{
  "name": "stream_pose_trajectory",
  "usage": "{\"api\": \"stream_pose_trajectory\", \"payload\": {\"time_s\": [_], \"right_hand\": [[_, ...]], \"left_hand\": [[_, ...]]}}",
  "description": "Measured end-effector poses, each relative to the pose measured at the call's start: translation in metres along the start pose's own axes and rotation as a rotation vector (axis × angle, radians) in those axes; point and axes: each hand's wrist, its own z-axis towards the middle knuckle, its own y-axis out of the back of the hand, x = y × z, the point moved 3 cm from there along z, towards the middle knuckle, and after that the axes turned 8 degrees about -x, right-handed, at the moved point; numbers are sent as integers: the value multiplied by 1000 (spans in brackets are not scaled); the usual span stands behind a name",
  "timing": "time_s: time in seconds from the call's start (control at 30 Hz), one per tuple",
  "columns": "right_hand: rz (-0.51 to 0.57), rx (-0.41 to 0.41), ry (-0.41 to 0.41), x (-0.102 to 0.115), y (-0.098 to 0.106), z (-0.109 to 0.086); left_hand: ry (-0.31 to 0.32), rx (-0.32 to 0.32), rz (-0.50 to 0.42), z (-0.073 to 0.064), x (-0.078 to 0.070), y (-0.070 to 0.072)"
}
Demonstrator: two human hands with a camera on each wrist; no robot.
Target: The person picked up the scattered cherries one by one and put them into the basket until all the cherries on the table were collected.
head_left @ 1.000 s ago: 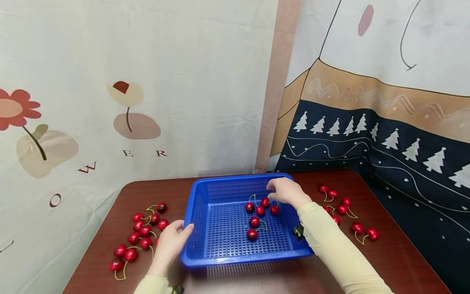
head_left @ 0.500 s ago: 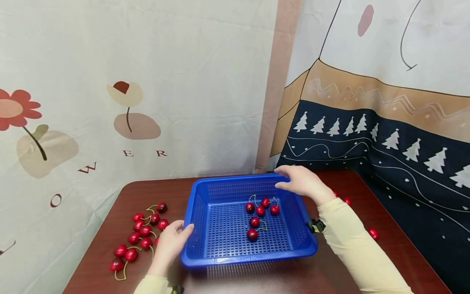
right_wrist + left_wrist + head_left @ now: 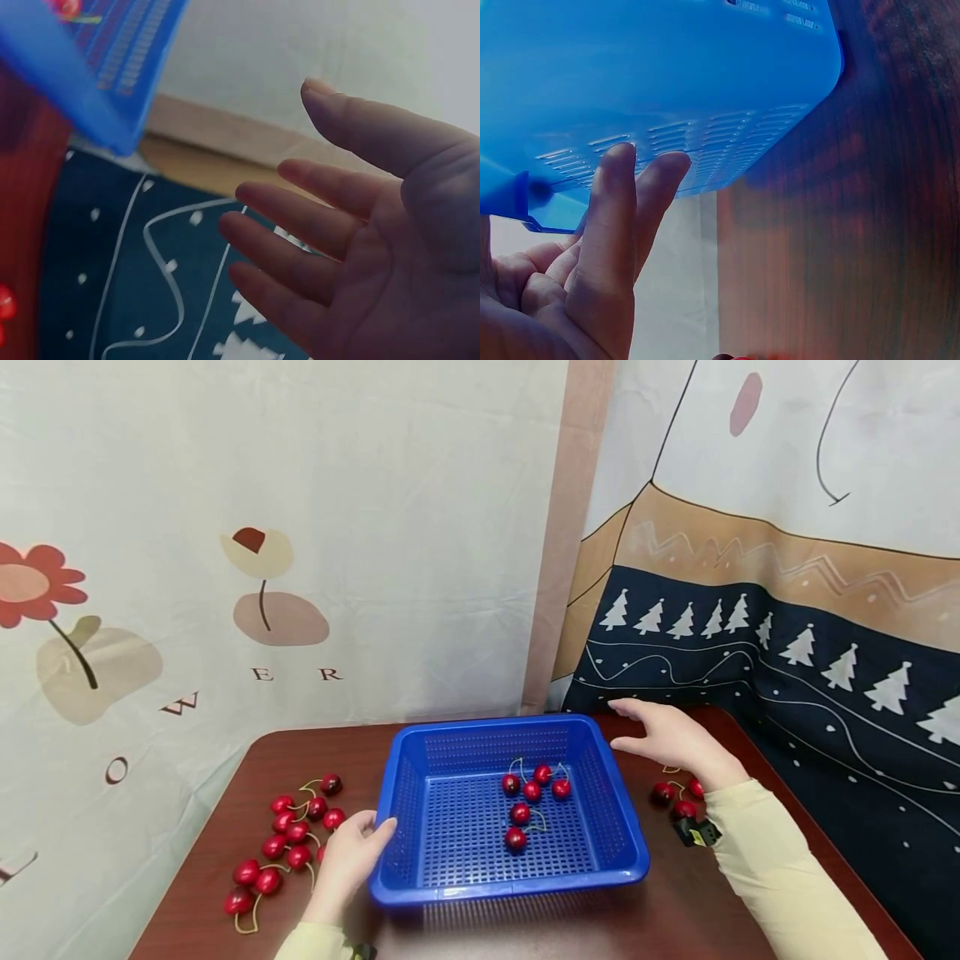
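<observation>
A blue plastic basket point(image 3: 513, 889) with perforated walls stands on the table, several red cherries point(image 3: 515, 838) with green stems lying on its floor. At its left side my left hand point(image 3: 348, 853) grips the rim; in the left wrist view, fingers point(image 3: 609, 225) lie against the outer wall. My right hand point(image 3: 675, 739) hovers just beyond the basket's right rim, holding nothing. Its fingers are spread and relaxed in the right wrist view, the palm point(image 3: 375, 277) bare. Below it lie more cherries point(image 3: 684, 810), partly hidden by the wrist and sleeve.
A larger group of cherries point(image 3: 274, 845), many joined in pairs by stems, is spread on the left of the dark red-brown table point(image 3: 345, 747). A printed pale curtain point(image 3: 420, 568) hangs behind, and a dark tree-patterned cloth point(image 3: 750, 668) borders the right edge.
My right hand has moved from above the cherries inside the basket, out over the rim to the right. The left hand, the basket and the cherries in it stay put.
</observation>
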Motion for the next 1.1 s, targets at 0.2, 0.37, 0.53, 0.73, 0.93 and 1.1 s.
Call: {"api": "stream_pose_trajectory", "payload": {"time_s": [0.2, 0.37, 0.53, 0.73, 0.93, 1.1], "right_hand": [[2, -4, -48, -28, -2, -16], [-6, -21, -85, -52, -6, -30], [10, -46, -134, -76, -8, -43], [2, -32, -201, -105, -12, -58], [19, -36, -254, -131, -15, -73], [7, -44, -268, -146, -16, -79]], "left_hand": [[4, -1, 1, 0, 0, 0], [4, -3, 5, 1, 1, -1], [9, -3, 3, 1, 2, -1], [11, -3, -1, 1, 3, -1], [4, 2, 3, 1, 2, -1], [2, 3, 5, 1, 2, -1]]}}
